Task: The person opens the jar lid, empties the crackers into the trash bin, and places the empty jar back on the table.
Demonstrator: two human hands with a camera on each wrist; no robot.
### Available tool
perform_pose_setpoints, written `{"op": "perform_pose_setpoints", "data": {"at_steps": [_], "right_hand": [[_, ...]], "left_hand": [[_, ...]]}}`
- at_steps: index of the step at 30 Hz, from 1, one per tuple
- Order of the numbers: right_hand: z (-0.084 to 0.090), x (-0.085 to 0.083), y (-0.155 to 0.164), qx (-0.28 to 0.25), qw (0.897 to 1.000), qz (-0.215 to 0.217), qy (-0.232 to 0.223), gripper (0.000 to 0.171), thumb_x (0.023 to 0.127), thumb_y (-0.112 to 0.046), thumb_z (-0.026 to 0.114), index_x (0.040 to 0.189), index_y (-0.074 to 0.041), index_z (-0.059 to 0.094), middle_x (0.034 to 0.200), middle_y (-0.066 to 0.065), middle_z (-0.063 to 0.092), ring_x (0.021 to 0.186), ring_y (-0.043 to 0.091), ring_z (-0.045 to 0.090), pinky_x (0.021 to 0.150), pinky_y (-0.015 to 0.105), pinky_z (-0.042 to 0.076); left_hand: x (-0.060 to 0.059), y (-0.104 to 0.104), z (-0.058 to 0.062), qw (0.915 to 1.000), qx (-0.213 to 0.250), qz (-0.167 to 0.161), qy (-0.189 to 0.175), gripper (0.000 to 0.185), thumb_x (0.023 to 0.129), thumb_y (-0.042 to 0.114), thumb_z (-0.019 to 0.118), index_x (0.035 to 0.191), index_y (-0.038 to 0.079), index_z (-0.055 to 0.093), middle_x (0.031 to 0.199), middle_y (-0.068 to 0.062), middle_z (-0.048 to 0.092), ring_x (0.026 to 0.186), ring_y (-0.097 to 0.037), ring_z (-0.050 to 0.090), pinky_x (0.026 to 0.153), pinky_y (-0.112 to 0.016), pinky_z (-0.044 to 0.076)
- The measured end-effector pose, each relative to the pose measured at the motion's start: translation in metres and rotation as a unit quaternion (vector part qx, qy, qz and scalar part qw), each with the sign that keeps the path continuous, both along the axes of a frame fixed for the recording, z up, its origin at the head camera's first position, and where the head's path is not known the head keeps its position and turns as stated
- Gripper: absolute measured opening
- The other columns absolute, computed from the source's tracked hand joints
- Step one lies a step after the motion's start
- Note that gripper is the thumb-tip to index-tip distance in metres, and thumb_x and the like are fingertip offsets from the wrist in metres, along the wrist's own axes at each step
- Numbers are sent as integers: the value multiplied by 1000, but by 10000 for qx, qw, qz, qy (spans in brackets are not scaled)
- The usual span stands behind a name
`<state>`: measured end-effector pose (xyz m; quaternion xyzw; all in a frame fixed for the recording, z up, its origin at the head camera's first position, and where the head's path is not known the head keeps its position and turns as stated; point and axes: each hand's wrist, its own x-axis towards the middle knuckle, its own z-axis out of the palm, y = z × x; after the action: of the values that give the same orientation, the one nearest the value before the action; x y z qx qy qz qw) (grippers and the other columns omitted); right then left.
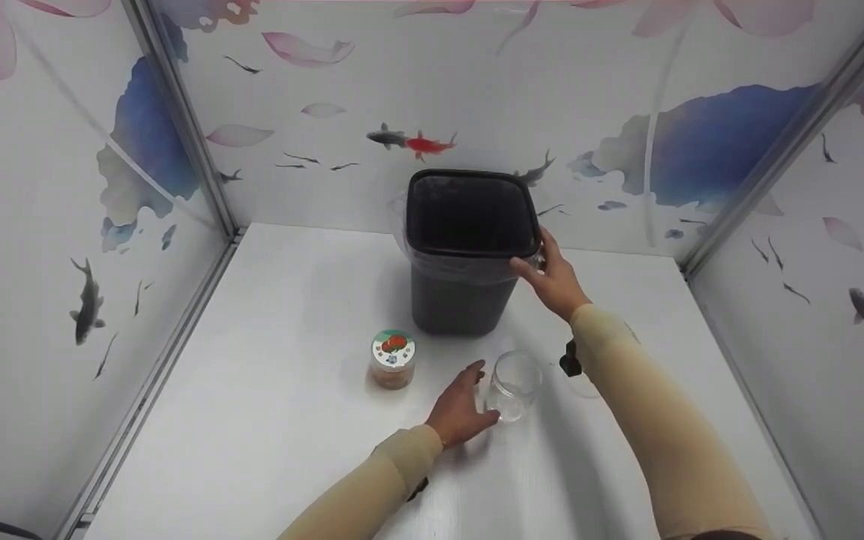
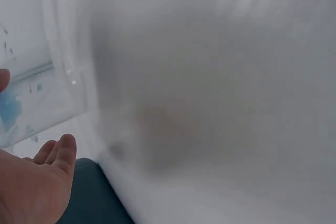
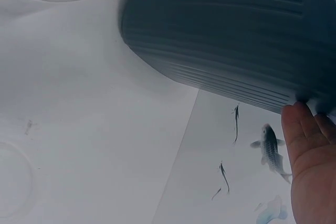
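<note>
Your right hand [image 1: 552,281] grips the near right corner of the black bin [image 1: 469,247], fingers curled over the rim where the clear liner folds out, likely to steady it on the white tabletop [image 1: 267,420]. Your left hand [image 1: 462,412] lies in front of the bin, beside the clear empty jar [image 1: 514,384], fingers relaxed and touching or almost touching the glass; I cannot tell whether it has a grasp. A small lidded jar [image 1: 392,360] with brownish contents stands in front of the bin's left corner, apart from both hands. Only the head view shows the whole layout. The right wrist view adds the bin's ribbed wall [image 3: 236,40] seen from below, with fingertips [image 3: 310,129] at its edge. The left wrist view is mostly blur: palm [image 2: 31,182] and a pale transparent surface [image 2: 42,103], probably the jar.
</note>
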<state>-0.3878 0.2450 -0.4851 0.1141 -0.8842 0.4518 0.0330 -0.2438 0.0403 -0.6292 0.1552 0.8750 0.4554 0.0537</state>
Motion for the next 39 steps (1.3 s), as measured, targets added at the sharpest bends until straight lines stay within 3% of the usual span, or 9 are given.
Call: {"op": "perform_pose_setpoints", "data": {"at_steps": [7, 10, 13, 16, 18, 20, 25, 33, 39], "right_hand": [[4, -2, -1, 1, 10000, 63, 41, 87, 94, -57, 59, 161, -29, 11, 155, 17, 36, 133, 37, 44, 108, 53, 35], [6, -2, -1, 43, 10000, 45, 40, 88, 94, -58, 59, 161, -29, 10, 155, 18, 36, 132, 38, 45, 108, 54, 36], [7, -2, 0, 50, 10000, 34, 2, 89, 93, -60, 58, 161, -28, 9, 155, 18, 35, 132, 39, 44, 108, 55, 36], [8, -3, 1, 35, 10000, 13, -11, 90, 93, -61, 58, 161, -29, 9, 155, 18, 35, 131, 39, 45, 107, 55, 36], [8, -2, 2, 48, 10000, -9, 5, 90, 93, -61, 59, 161, -29, 9, 155, 19, 36, 130, 39, 46, 106, 56, 37], [7, -2, 4, 85, 10000, -14, 41, 89, 93, -60, 59, 161, -29, 9, 154, 19, 37, 129, 39, 47, 106, 56, 37], [8, -2, 6, 96, 9999, -5, 92, 89, 94, -59, 59, 161, -30, 9, 152, 21, 39, 128, 40, 48, 106, 57, 37], [5, -2, 3, 85, 9999, 36, 118, 88, 93, -58, 60, 160, -31, 9, 150, 22, 40, 127, 42, 50, 104, 57, 39], [3, 0, 0, 100, 9999, 63, 70, 88, 94, -58, 60, 161, -32, 9, 150, 22, 41, 127, 41, 49, 105, 58, 38]], "left_hand": [[10, -42, 33, 9883, 1207, 436, 830, 58, 90, 19, 73, 140, 10, 47, 129, -2, 60, 119, -15, 56, 95, -29, 49], [11, -66, 48, 9678, 1807, 872, 1519, 45, 89, 14, 72, 130, 10, 55, 120, 1, 63, 110, -16, 60, 88, -32, 52], [6, -95, 59, 9372, 2198, 1549, 2221, 42, 86, 4, 71, 126, 8, 57, 115, -1, 64, 106, -19, 61, 84, -36, 53], [-2, -128, 60, 9197, 2140, 2321, 2334, 49, 85, -3, 67, 130, 8, 52, 120, -5, 62, 110, -20, 59, 87, -38, 51], [-6, -149, 55, 9250, 1971, 2675, 1841, 56, 86, -3, 65, 138, 7, 46, 130, -10, 56, 119, -22, 54, 94, -40, 48], [-10, -166, 47, 9396, 1662, 2821, 994, 62, 88, 3, 62, 144, 5, 37, 140, -15, 48, 128, -26, 48, 102, -43, 44], [-13, -181, 24, 9644, 724, 2422, -771, 78, 87, 16, 64, 153, 0, 25, 153, -24, 34, 140, -40, 34, 111, -51, 34], [-14, -167, 8, 9792, -129, 1751, -1013, 97, 82, 24, 78, 155, 0, 20, 156, -24, 30, 142, -41, 31, 113, -51, 30], [-17, -159, -1, 9824, 62, 1633, -904, 111, 77, 32, 87, 157, 1, 18, 158, -21, 28, 144, -38, 28, 115, -50, 27]]}}
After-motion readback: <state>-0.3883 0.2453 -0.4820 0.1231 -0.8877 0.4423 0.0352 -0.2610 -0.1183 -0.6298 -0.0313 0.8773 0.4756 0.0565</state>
